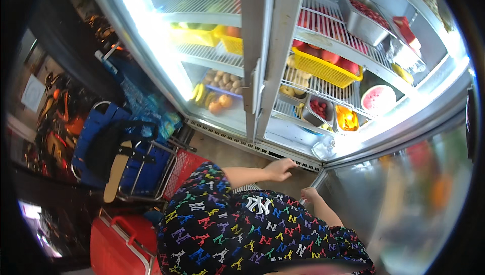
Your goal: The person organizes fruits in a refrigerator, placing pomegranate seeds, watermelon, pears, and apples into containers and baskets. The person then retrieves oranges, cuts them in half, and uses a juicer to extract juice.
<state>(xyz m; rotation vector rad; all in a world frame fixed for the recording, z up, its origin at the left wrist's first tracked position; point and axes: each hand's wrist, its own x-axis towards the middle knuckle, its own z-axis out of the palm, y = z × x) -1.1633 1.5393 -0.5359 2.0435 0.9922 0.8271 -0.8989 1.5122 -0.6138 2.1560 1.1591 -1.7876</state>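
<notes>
A tall glass-door refrigerator (286, 21) stands in front of me, its right glass door (398, 195) swung outward. Near the inner side of that door is my right hand (310, 194), fingers curled at the door's edge. My left hand (281, 169) hovers before the vented base with fingers loosely bent; nothing shows in it. On the wire shelves are a yellow plastic basket (326, 67) of red fruit, a steel pan (365, 19) of red pieces, a cut watermelon (379, 99), a metal container of orange-yellow fruit (346, 119) and one of red berries or pieces (319, 109).
Behind the left glass lie brown round fruit (224, 80), bananas (198, 92) and yellow baskets (195, 34). To my left stand a blue folding chair (151, 169), a red crate (185, 169) and a red cooler box (121, 244). Blue plastic bags (151, 112) lie beside the refrigerator.
</notes>
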